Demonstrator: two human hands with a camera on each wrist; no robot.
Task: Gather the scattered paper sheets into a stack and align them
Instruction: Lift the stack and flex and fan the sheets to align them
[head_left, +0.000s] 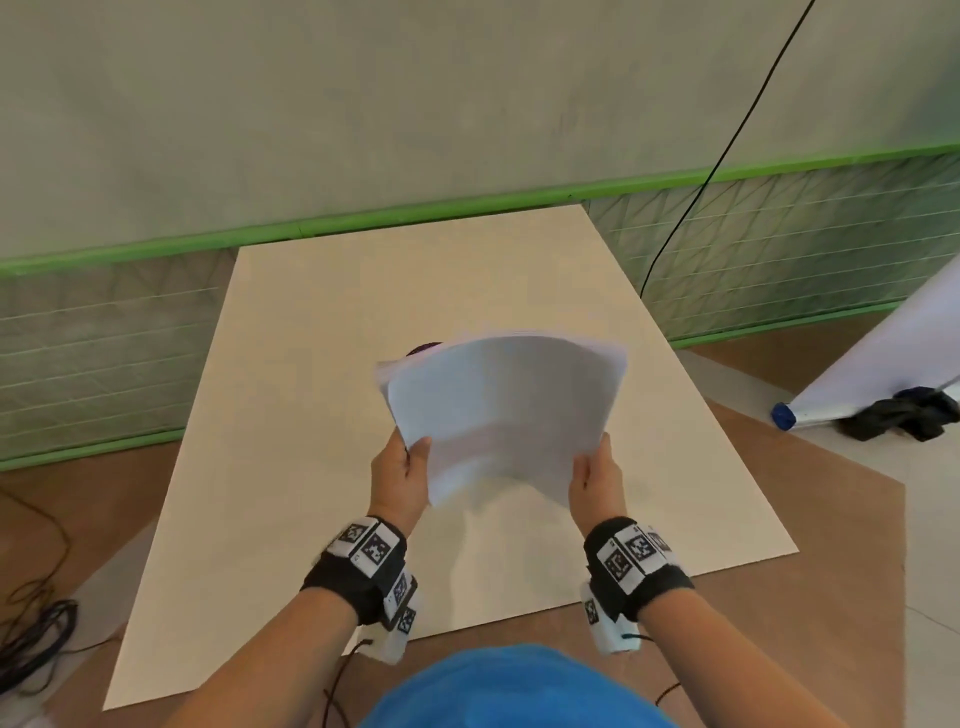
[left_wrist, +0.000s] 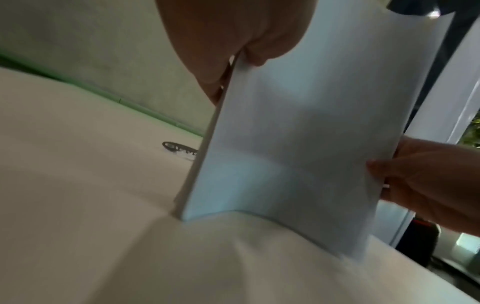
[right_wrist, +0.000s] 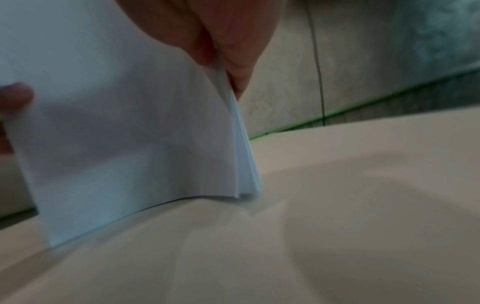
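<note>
A stack of white paper sheets (head_left: 504, 415) stands nearly upright over the cream board (head_left: 311, 364), bowed across its width. My left hand (head_left: 410, 457) pinches its left edge, thumb in front, and my right hand (head_left: 592, 467) pinches its right edge the same way. In the left wrist view the stack (left_wrist: 298, 133) has its lower corner down on the board (left_wrist: 78, 185). The right wrist view shows the sheets (right_wrist: 130, 133) fanned slightly apart at their right edge, under my right hand (right_wrist: 228, 51). The upper edges look uneven in the head view.
A small dark ring-like object (left_wrist: 179, 149) lies on the board behind the stack. A black cable (head_left: 727, 145) hangs at the back right. Coiled cables (head_left: 31, 634) lie on the floor at left. A rolled white sheet (head_left: 883, 364) and black cloth (head_left: 904, 413) sit at right.
</note>
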